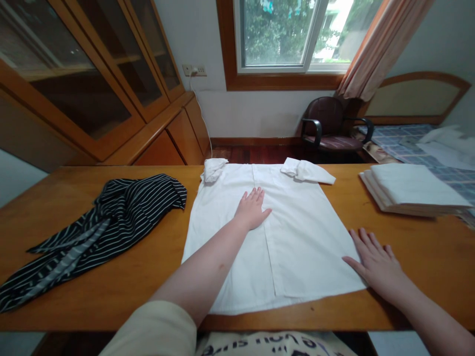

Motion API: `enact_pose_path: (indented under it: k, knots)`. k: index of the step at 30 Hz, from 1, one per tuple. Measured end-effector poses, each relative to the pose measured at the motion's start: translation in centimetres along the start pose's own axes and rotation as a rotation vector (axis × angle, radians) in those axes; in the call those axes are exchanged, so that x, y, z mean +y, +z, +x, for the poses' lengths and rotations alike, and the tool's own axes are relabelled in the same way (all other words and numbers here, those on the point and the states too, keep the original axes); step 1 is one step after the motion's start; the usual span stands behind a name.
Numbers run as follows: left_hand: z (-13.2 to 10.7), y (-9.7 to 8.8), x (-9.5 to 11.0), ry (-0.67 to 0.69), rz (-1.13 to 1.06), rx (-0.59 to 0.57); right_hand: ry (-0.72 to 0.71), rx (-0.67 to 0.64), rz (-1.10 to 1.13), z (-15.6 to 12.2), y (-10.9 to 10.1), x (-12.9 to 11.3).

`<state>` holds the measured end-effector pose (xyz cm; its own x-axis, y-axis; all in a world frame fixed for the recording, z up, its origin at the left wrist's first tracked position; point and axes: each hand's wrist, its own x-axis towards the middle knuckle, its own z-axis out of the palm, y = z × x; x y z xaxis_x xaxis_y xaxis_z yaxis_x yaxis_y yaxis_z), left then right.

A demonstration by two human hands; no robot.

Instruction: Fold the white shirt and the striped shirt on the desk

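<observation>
Dark print on cream top at bottom edge: upside down, cropped, unreadable. No other legible text.

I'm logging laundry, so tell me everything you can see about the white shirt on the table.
The white shirt lies spread flat on the wooden table and looks like thin, smooth cloth. A seam or placket runs down its middle, and both sleeves are folded in at the far corners. Its hem lies near the table's front edge. The left hand rests flat on its middle; the right hand lies open at its right edge.
</observation>
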<state>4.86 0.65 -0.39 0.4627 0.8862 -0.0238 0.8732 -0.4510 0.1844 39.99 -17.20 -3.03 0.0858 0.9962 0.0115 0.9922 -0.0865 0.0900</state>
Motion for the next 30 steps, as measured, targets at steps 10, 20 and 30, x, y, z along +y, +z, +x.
enact_pose_path:
  k: [10, 20, 30]
  knots:
    - [0.0, 0.1, 0.0, -0.013, 0.001, 0.009, -0.157, 0.163, 0.460, 9.1, -8.8, -3.5]
    - [-0.1, -0.2, 0.1, -0.019, -0.027, 0.010, -0.400, 0.151, 0.495, 20.5, -5.7, -15.0]
    - [-0.9, -1.4, -1.4, -0.230, -0.041, 0.247, -0.382, -0.022, 0.203, 20.5, -4.2, -16.4]
